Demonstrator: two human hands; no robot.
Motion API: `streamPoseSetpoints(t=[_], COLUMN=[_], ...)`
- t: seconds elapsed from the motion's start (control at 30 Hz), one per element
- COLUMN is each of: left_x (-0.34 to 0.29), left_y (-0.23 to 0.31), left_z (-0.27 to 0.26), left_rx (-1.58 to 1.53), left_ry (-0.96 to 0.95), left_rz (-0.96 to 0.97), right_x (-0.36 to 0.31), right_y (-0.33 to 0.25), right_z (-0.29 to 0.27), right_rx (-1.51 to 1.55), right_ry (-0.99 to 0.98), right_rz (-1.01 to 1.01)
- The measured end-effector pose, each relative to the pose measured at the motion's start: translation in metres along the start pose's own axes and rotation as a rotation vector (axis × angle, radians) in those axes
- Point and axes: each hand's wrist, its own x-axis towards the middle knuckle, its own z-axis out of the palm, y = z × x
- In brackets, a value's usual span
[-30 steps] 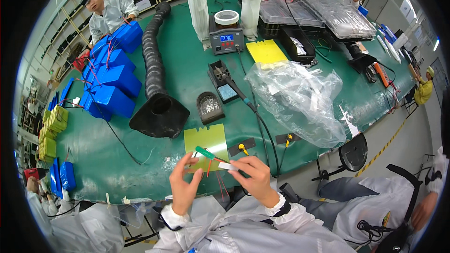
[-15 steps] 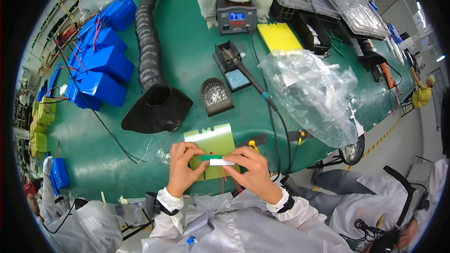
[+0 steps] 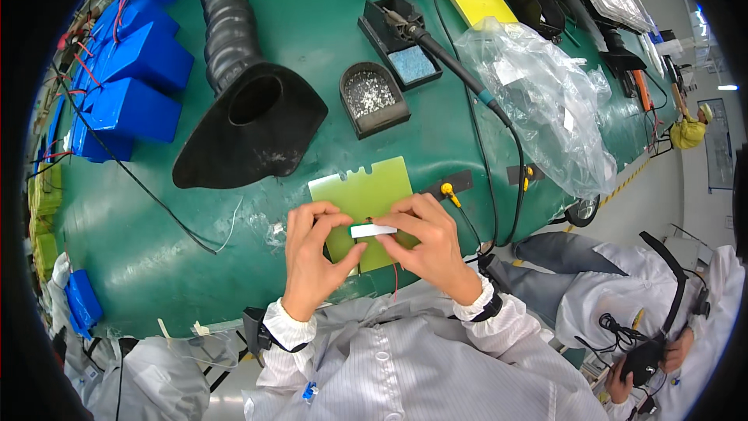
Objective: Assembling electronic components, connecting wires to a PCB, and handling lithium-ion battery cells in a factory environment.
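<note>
Between my two hands is a small white strip with a bit of green showing along its back edge. My right hand pinches its right end between thumb and fingers. At the left end, my left hand has curled fingers against the strip and its thumb just below; part of that contact is hidden. Beneath the hands lies a yellow-green plate with notches in its far edge. A thin red wire runs from under the right hand toward my body.
A black fume hose nozzle, a dish of solder bits and a soldering iron in its stand lie beyond. Blue battery packs stand left. Clear plastic bags lie right. A seated person is at my right.
The view has shifted nearer to the table edge and hands. The strip has turned slightly, and less of its green part shows. Both hands stay at it.
</note>
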Motion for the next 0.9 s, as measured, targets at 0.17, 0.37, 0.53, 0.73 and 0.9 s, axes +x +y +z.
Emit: streamPoseSetpoints(t=[0.17, 0.37, 0.53, 0.73, 0.9], left_x=[-0.0001, -0.0012, -0.0007, -0.0022, -0.0014], left_y=[-0.0011, -0.0008, -0.0007, -0.0006, 0.0012], left_z=[-0.0005, 0.0007, 0.0022, 0.0025, 0.002], left_rx=[-0.004, 0.004, 0.02, 0.028, 0.034], left_ry=[0.011, 0.028, 0.045, 0.027, 0.025], left_rz=[0.004, 0.007, 0.041, 0.003, 0.007], right_x=[0.0016, -0.0016, -0.0029, -0.0036, -0.0027], right_y=[-0.0025, -0.0013, -0.0025, -0.0024, -0.0039], right_z=[-0.0009, 0.0019, 0.0008, 0.0008, -0.0003], right_rx=[-0.02, -0.006, -0.014, -0.022, -0.028], right_ry=[-0.014, 0.0, -0.006, 0.009, 0.007], right_rz=[0.001, 0.0, 0.044, 0.016, 0.008])
